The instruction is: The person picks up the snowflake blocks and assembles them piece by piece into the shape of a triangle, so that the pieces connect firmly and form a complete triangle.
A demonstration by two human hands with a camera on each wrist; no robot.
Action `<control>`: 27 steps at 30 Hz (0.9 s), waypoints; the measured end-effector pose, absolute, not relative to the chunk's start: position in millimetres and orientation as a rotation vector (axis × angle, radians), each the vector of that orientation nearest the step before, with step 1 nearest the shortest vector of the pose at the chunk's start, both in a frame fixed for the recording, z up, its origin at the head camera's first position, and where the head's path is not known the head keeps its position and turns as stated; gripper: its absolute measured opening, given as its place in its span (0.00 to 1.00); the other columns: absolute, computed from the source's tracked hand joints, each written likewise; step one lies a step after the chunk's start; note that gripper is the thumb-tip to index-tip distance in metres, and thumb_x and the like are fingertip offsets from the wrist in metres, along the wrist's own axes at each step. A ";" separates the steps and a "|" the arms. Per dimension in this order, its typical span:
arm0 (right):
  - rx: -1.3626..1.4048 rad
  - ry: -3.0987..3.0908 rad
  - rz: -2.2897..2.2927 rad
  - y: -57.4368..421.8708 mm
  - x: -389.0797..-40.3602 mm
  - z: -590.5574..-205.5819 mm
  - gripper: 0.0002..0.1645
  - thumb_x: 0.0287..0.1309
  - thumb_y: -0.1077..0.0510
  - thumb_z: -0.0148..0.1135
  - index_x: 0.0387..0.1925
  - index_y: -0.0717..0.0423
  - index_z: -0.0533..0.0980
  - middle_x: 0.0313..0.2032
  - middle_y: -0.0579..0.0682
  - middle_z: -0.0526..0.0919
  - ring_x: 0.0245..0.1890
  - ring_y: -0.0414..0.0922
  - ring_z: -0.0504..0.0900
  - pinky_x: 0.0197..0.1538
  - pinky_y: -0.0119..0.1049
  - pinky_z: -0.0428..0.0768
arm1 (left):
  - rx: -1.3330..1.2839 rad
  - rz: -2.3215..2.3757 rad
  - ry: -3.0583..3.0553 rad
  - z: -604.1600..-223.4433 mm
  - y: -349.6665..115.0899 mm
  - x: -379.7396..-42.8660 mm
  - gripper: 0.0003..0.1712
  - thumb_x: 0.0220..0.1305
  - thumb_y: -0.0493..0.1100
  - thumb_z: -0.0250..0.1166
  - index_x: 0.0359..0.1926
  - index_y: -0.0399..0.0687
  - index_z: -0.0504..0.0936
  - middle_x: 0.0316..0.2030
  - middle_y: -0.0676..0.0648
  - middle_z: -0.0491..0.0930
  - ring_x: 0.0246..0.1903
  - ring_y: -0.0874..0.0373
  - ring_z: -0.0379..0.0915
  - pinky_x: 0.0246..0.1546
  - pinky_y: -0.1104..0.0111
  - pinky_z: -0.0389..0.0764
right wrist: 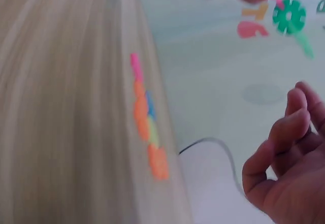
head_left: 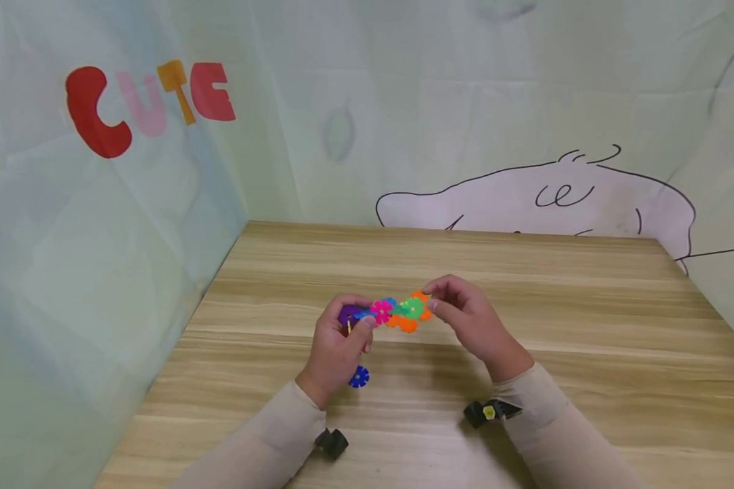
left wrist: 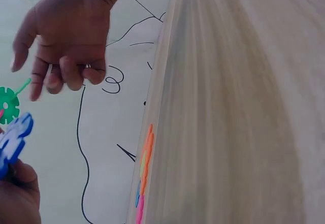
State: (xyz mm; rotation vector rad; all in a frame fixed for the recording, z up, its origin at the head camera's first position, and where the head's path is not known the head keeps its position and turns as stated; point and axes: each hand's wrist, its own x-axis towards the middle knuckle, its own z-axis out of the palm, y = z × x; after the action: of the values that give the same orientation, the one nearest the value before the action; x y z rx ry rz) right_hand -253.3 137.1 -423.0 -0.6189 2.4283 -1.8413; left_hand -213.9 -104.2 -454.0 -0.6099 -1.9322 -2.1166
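Between its thumb and fingers, my left hand (head_left: 340,343) grips joined plastic snowflake discs: a purple disc (head_left: 346,315) and blue ones, with a green disc (right wrist: 289,16) sticking out toward the right. In the left wrist view a blue disc (left wrist: 16,138) stands edge-on at the left fingertips. My right hand (head_left: 467,319) is raised beside the green disc, fingers loosely bent; both wrist views show it holding nothing and apart from the discs. A dark blue disc (head_left: 359,376) shows just below the left hand, partly covered by it.
Orange discs (right wrist: 141,117), a pink disc (right wrist: 136,67) and small blue and yellow ones lie in a row on the wood-grain table (head_left: 269,265). Printed cloth walls (head_left: 318,95) rise behind and at the left. Black wrist cameras (head_left: 332,443) are strapped to both sleeves.
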 end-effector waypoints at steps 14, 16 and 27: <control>-0.333 2.621 -1.052 146.1 -271.2 -448.1 0.31 0.71 0.52 0.64 0.72 0.56 0.74 0.48 0.59 0.84 0.41 0.50 0.79 0.41 0.40 0.79 | -0.615 -2.156 -1.901 -454.3 -103.9 -215.0 0.11 0.75 0.28 0.57 0.55 0.30 0.73 0.26 0.52 0.73 0.21 0.62 0.68 0.21 0.72 0.75; -0.344 2.623 -1.002 145.9 -269.9 -447.2 0.34 0.71 0.51 0.64 0.74 0.55 0.72 0.54 0.60 0.83 0.46 0.51 0.79 0.46 0.43 0.80 | -0.615 -2.155 -1.909 -454.0 -103.6 -215.4 0.11 0.75 0.29 0.58 0.55 0.30 0.73 0.26 0.52 0.73 0.21 0.63 0.68 0.21 0.71 0.75; -0.354 2.664 -0.972 144.4 -270.4 -448.4 0.20 0.66 0.57 0.66 0.58 0.57 0.83 0.47 0.56 0.85 0.40 0.49 0.78 0.43 0.41 0.79 | -0.597 -2.134 -1.960 -454.1 -105.5 -214.8 0.11 0.75 0.30 0.57 0.55 0.32 0.73 0.27 0.49 0.72 0.21 0.62 0.68 0.21 0.72 0.76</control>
State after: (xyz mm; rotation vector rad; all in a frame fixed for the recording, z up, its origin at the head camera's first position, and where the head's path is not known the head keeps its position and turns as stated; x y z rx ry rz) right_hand -270.4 144.4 -448.4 -0.3543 2.6642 -0.9722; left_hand -214.8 -105.5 -454.1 -0.5969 -1.9602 -2.1340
